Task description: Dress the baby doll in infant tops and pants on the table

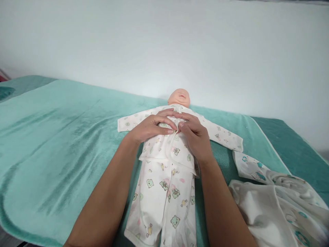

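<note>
A baby doll (180,97) lies on its back on a teal blanket (56,144), head toward the wall. It wears a white jacket (169,147) and white trousers (164,202), both printed with small bears. My left hand (151,126) and my right hand (195,134) rest together on the doll's chest. The fingertips of both pinch the front edges of the jacket where they meet. The doll's sleeves lie spread out to either side.
A heap of other white printed baby clothes (277,202) lies on the blanket to the right of the doll. A white wall (164,44) runs behind the bed. A darker green cover (295,151) shows at the right.
</note>
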Demonstrator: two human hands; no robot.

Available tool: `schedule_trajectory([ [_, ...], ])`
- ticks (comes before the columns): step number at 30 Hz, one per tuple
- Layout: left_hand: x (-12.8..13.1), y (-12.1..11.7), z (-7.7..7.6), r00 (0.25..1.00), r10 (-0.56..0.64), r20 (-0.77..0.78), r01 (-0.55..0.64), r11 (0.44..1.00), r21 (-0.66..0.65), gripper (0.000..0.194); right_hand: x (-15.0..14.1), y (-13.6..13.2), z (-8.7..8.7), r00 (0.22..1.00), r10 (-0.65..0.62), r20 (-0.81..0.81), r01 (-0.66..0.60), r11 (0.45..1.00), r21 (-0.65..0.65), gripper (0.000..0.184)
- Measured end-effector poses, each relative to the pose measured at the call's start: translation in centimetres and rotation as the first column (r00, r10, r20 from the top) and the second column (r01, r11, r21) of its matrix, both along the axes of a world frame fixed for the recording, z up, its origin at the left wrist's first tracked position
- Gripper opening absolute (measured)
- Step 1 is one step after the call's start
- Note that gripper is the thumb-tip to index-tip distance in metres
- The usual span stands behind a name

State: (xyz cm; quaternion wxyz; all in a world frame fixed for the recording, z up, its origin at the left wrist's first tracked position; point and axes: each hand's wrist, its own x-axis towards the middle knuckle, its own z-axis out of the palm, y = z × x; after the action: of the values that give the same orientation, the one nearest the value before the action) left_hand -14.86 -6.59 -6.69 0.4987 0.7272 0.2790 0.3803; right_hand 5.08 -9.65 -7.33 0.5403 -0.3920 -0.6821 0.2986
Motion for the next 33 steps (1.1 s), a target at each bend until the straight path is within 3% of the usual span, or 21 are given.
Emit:
schedule_trajectory([
  [9, 0.3, -0.1, 0.4, 0.999, -0.017, -0.034, 0.018, 0.999, 0.041, 0.013, 0.0, -0.3, 0.6, 0.999, 0.003, 0.054, 0.001, 0.998, -0.069, 0.017],
  [12, 0.4, -0.3, 0.6, 0.996, 0.011, -0.084, -0.003, 0.995, 0.096, 0.02, 0.0, -0.4, 0.6, 0.997, 0.042, -0.061, -0.049, 0.991, -0.124, 0.018],
  [16, 1.4, -0.9, 1.1, 0.966, 0.153, -0.21, -0.111, 0.974, 0.196, 0.033, 0.4, -0.1, 0.4, 0.919, -0.075, -0.388, -0.013, 0.976, -0.218, 0.02],
  [19, 2.7, -1.4, 1.4, 0.917, 0.291, -0.274, -0.215, 0.937, 0.276, 0.032, 0.8, 0.3, -0.2, 0.826, -0.208, -0.524, 0.051, 0.953, -0.298, 0.02],
  [25, 4.9, -1.9, 1.5, 0.817, 0.498, -0.292, -0.364, 0.837, 0.409, 0.033, 0.6, 0.4, -0.4, 0.742, -0.176, -0.647, 0.014, 0.969, -0.248, 0.021],
  [30, 5.6, -2.1, 1.3, 0.722, 0.633, -0.28, -0.493, 0.754, 0.434, 0.016, 0.0, -0.2, 0.2, 0.764, -0.169, -0.622, 0.028, 0.973, -0.23, 0.018],
  [33, 5.6, -2.1, 1.1, 0.714, 0.651, -0.258, -0.524, 0.742, 0.419, 0.007, -0.1, -0.1, 0.2, 0.763, -0.192, -0.617, 0.058, 0.971, -0.23, 0.02],
])
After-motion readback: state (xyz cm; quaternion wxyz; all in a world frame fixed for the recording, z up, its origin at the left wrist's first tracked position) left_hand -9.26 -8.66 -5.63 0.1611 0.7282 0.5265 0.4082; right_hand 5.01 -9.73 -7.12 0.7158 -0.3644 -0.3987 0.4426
